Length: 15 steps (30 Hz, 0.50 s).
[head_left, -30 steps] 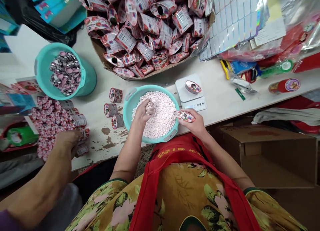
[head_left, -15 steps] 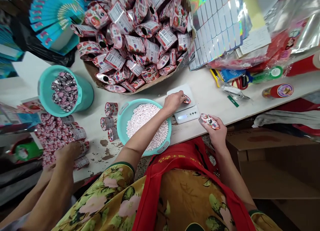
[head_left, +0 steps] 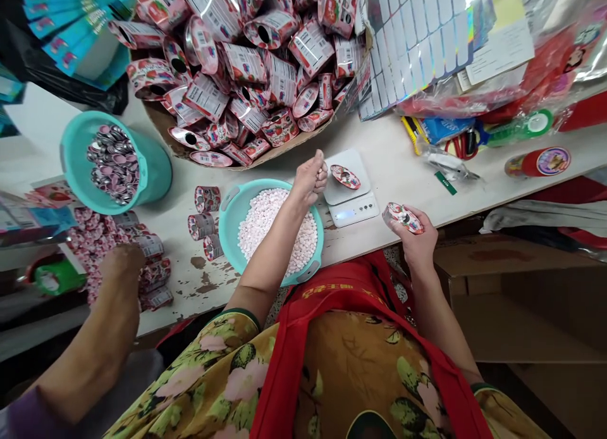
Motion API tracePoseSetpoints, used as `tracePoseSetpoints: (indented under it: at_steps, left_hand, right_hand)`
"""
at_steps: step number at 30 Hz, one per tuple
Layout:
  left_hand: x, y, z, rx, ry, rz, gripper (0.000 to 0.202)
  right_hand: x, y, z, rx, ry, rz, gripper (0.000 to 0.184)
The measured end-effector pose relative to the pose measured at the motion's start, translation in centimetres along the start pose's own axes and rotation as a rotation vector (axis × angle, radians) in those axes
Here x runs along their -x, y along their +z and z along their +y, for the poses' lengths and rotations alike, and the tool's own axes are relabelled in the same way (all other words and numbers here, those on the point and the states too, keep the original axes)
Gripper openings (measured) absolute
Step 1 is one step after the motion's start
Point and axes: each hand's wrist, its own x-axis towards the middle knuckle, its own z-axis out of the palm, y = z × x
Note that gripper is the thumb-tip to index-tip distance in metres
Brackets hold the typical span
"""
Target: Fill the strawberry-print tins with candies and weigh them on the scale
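Note:
My left hand is closed, fingers curled, just left of the white kitchen scale; whether anything is inside the fist is hidden. On the scale's plate stands a strawberry-printed container with an oval top and a hole in it. Right of the scale, my right hand grips a second strawberry-printed container, its oval top turned up. A turquoise basin of small pale pink candies lies partly under my left forearm.
A carton heaped with similar containers stands behind. To the left are a turquoise bucket of small lidded pieces, three containers and a co-worker's hand. Label sheets, tools and a red-capped jar lie at right.
My left hand has let go of the container on the scale and moved left, now curled. My right hand still holds its container. The view has shifted slightly.

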Motion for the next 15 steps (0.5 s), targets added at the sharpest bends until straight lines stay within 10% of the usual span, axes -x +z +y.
tracePoseSetpoints:
  at_steps: [9, 15]
  left_hand:
    - [2.0, -1.3, -0.2, 0.064, -0.044, -0.143, 0.040]
    - [1.5, -0.3, -1.4, -0.660, 0.357, -0.192, 0.010]
  right_hand:
    - [0.6, 0.1, 0.6, -0.024, 0.015, 0.040, 0.053]
    - [1.0, 0.3, 0.9, -0.018, -0.004, 0.026, 0.054]
